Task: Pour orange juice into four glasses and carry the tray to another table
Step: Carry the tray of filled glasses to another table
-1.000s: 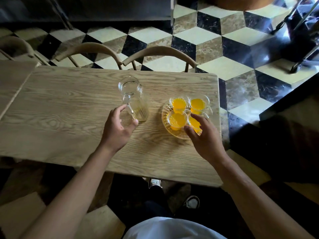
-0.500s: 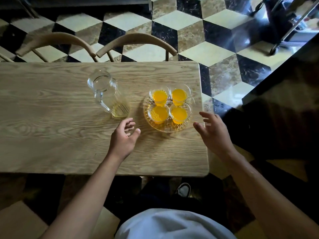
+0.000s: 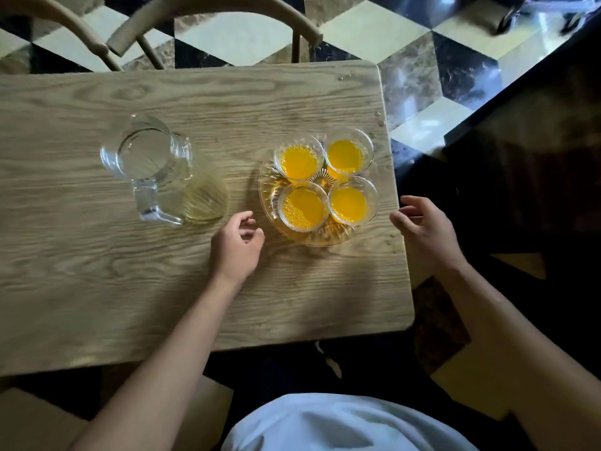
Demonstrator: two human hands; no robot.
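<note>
A round clear glass tray stands near the right end of the wooden table. On it stand several glasses of orange juice, close together. To the left of the tray stands a clear glass pitcher, nearly empty. My left hand hovers just left of the tray's near edge, fingers loosely curled, holding nothing. My right hand is just past the tray's right side, at the table's right edge, fingers apart and empty. Neither hand touches the tray.
Two curved wooden chair backs stand at the table's far side. The floor has a black, cream and brown cube pattern. A dark surface lies to the right of the table. Water drops dot the table's right edge.
My left hand left the pitcher's handle and moved right toward the tray. My right hand came off the glasses and moved out past the tray's right side. The view moved closer.
</note>
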